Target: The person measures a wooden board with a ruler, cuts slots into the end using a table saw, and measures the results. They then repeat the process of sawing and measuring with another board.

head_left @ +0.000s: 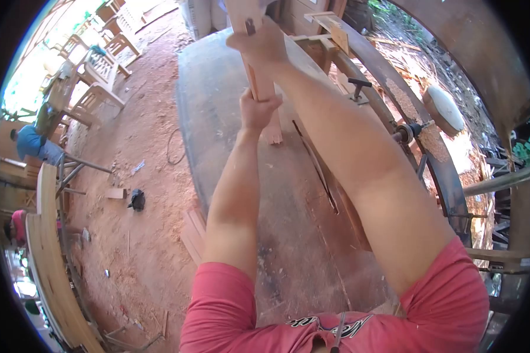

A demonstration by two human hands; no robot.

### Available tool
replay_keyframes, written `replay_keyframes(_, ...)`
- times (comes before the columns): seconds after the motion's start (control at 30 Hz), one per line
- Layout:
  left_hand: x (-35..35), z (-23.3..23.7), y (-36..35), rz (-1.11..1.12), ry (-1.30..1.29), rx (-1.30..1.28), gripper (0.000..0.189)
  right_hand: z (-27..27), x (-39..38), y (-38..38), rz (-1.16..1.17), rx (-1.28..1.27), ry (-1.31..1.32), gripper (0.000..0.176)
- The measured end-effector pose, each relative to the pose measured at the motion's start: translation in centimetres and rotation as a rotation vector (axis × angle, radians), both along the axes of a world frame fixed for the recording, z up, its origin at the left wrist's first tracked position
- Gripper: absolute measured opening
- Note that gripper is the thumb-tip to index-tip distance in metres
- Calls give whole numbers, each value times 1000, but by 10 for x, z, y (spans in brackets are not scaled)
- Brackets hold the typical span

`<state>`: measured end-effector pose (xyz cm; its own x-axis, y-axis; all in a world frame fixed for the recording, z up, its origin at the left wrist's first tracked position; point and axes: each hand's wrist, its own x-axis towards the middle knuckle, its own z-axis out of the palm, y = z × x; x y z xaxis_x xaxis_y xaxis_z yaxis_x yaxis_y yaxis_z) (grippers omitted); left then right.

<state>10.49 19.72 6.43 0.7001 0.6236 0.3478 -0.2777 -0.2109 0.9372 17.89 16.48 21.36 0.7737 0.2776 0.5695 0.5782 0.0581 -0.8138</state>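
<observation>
A length of light wood (264,87) with a dark slot near its upper part is held over the far end of a large flat worktable (229,170). Higher up, my right hand (264,48) grips it just beside the slot. My left hand (259,110) is closed around the wood lower down. Below that hand a rough lower end of wood (272,132) shows against the tabletop. A long narrow slot (315,165) runs through the table surface, under my right forearm.
Right of the table are a machine shaft (407,133), a T-shaped handle (359,85) and a curved metal band (447,182) strewn with shavings. Wooden chairs (103,88) and a person in blue (32,144) are at left. Thick planks (53,259) stand nearer, beside the sawdust-covered floor.
</observation>
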Motion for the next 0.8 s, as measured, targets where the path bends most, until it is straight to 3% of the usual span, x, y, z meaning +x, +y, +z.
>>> replay_keyframes(0.07, -40, 4, -7, -26, 5, -53, 31, 11, -36, -8, 1, -172, 92, 53)
replay_keyframes(0.17, -101, -7, -26, -3, -39, -93, 31, 7, -101, -23, 70, -80, 122, 49)
replay_keyframes(0.2, -131, -3, -38, 35, 97, -63, 32, 5, -121, -28, 51, -72, 84, 46)
replay_keyframes(0.33, -251, 22, -118, 208, 214, -77, 33, 27, -222, -88, 161, -265, 170, 48)
replay_keyframes(0.37, -279, 24, -139, 202, 196, -104, 34, 23, -241, -102, 209, -334, 306, 46)
replay_keyframes(0.43, -333, 32, -168, 215, 174, -128, 35, 5, -279, -112, 274, -409, 433, 43)
replay_keyframes(0.5, -385, 40, -198, 238, 325, -138, 34, -17, -309, -131, 407, -299, 519, 35)
replay_keyframes(0.6, -457, 45, -226, 255, 459, -300, 36, -18, -374, -158, 442, -342, 644, 37)
replay_keyframes(0.7, -517, 55, -244, 254, 644, -340, 37, -71, -415, -160, 519, -244, 910, 38)
replay_keyframes(0.8, -554, 51, -256, 188, 697, -400, 36, -100, -445, -175, 467, -318, 1029, 42)
